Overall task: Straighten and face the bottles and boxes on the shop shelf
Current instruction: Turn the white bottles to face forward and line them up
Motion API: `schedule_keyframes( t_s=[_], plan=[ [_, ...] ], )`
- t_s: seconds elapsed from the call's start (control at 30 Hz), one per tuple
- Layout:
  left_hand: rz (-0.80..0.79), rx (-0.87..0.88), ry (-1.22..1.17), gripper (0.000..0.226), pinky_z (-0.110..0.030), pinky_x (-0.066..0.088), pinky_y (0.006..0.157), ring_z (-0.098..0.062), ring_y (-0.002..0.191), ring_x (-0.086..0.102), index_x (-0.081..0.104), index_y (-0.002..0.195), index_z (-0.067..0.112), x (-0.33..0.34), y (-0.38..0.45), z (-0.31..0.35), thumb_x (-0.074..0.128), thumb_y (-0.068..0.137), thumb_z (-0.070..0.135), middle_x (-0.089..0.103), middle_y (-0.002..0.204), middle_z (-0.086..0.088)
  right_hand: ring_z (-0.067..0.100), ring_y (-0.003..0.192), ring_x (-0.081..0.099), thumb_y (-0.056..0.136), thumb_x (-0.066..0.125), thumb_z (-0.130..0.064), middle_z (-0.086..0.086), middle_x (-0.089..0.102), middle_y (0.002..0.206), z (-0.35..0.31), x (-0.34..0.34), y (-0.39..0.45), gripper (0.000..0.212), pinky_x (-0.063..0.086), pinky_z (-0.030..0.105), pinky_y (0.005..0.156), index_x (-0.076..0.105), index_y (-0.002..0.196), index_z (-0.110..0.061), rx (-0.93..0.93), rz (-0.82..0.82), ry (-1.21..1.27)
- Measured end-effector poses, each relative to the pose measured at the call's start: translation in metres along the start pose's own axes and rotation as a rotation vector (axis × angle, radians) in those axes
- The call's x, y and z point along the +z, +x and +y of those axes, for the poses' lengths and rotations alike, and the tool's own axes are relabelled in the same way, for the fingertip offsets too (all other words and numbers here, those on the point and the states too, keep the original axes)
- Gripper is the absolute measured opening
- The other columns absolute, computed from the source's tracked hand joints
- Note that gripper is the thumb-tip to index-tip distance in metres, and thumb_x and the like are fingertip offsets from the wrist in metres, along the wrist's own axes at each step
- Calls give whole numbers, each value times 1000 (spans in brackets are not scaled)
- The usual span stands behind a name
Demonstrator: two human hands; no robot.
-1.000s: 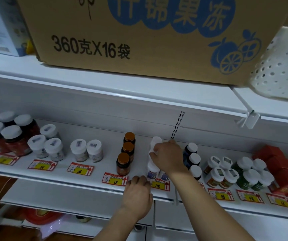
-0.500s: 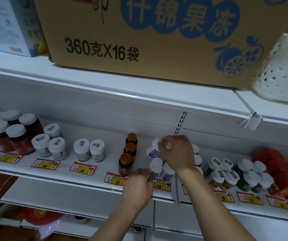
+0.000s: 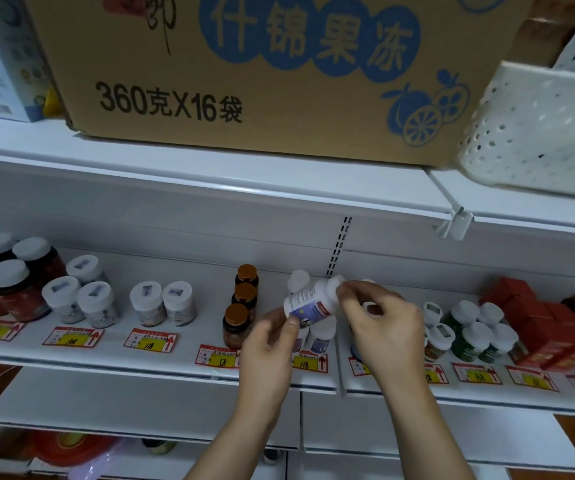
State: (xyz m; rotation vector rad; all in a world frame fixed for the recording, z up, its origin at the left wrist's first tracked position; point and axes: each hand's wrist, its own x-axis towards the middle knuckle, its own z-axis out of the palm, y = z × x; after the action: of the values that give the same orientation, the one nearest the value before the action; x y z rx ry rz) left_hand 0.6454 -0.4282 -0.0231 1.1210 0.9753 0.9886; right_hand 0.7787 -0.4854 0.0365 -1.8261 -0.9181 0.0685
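Head view, one shop shelf (image 3: 161, 358), white, with price tags along its front lip.

Item held: white pill bottle (image 3: 310, 303), tilted, cap up and to the right, lifted above the shelf over two like bottles (image 3: 320, 337) standing at the lip. Left hand (image 3: 272, 344) grips its base, thumb on the blue label. Right hand (image 3: 383, 327) pinches the cap end with its fingertips (image 3: 343, 293).

Left of the hands: three amber bottles (image 3: 241, 306) in a file running front to back; a bare strip of shelf between them and two white-capped jars (image 3: 163, 304); further white-capped jars (image 3: 78, 296) and dark red jars (image 3: 9, 282) towards the left edge.

Right of the hands: green and white bottles (image 3: 473, 334), closely packed; red boxes (image 3: 535, 323) at the far right, reaching the lip.

Upper shelf: cardboard carton (image 3: 244, 71) and perforated white basket (image 3: 535, 133), both at the shelf's front edge.
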Motion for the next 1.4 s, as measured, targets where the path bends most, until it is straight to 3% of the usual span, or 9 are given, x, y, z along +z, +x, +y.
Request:
schedule_keyframes(
  t_s=[0.23, 0.33, 0.57, 0.7, 0.8, 0.9, 1.0, 1.3, 1.4],
  plan=[
    [70, 51, -120, 15, -37, 56, 93, -14, 98, 72, 68, 110, 14, 4, -16, 12, 62, 96, 17, 77, 103, 5, 1, 85, 67, 89, 71, -32, -17, 73, 86, -2, -8, -23, 6, 53, 20, 75, 77, 91, -32, 108, -6, 195],
    [73, 68, -140, 15, -38, 57, 91, -17, 96, 73, 67, 106, 12, 5, -20, 16, 63, 94, 20, 77, 101, 0, -5, 93, 66, 93, 68, -19, -25, 72, 96, -6, -9, -33, 18, 51, 12, 79, 71, 98, -36, 87, -53, 267],
    [49, 131, -158, 30, -37, 59, 86, -16, 96, 72, 66, 104, 12, 7, -33, 25, 64, 83, 34, 76, 101, 0, 2, 87, 69, 91, 68, -14, -16, 74, 97, -10, -7, -44, 17, 58, 30, 70, 70, 101, -28, 147, 46, 433],
    [26, 183, -106, 13, -31, 56, 83, -12, 99, 70, 66, 105, 19, 2, -37, 27, 64, 93, 18, 75, 104, 4, 2, 84, 69, 89, 70, -15, -8, 74, 93, -14, -3, -45, 14, 54, 21, 66, 71, 99, -25, 131, 70, 479],
    [43, 188, -100, 14, -28, 56, 77, -7, 90, 69, 67, 99, 21, 0, -39, 31, 64, 89, 29, 75, 99, 7, -3, 94, 68, 91, 66, -5, -9, 72, 104, -20, -1, -50, 21, 50, 9, 74, 68, 107, -19, 94, 37, 515],
    [55, 179, -93, 25, -29, 57, 80, -7, 95, 69, 67, 98, 21, -1, -39, 34, 64, 83, 41, 75, 101, 8, -6, 98, 66, 93, 63, -1, -19, 73, 102, -24, 0, -53, 25, 49, 7, 77, 67, 108, -21, 98, 26, 554],
    [33, 170, -188, 35, -25, 57, 85, -10, 106, 69, 65, 107, 13, -3, -40, 35, 64, 81, 36, 73, 113, 4, -3, 92, 69, 91, 66, -2, -13, 74, 98, -27, 2, -53, 21, 52, 10, 74, 69, 103, -18, 106, 53, 586],
    [71, 187, -183, 29, -16, 55, 79, -9, 100, 71, 68, 102, 18, -7, -37, 40, 64, 82, 38, 75, 105, 12, -1, 103, 67, 94, 61, -2, -17, 72, 110, -34, 8, -54, 26, 51, 11, 82, 68, 108, -23, 76, 63, 576],
    [77, 181, -213, 30, -18, 55, 89, -12, 112, 67, 68, 101, 15, -7, -36, 40, 62, 82, 37, 71, 119, 4, 4, 95, 70, 92, 65, -8, -14, 74, 103, -35, 7, -53, 20, 55, 16, 80, 70, 104, -23, 82, 90, 573]
  ],
)
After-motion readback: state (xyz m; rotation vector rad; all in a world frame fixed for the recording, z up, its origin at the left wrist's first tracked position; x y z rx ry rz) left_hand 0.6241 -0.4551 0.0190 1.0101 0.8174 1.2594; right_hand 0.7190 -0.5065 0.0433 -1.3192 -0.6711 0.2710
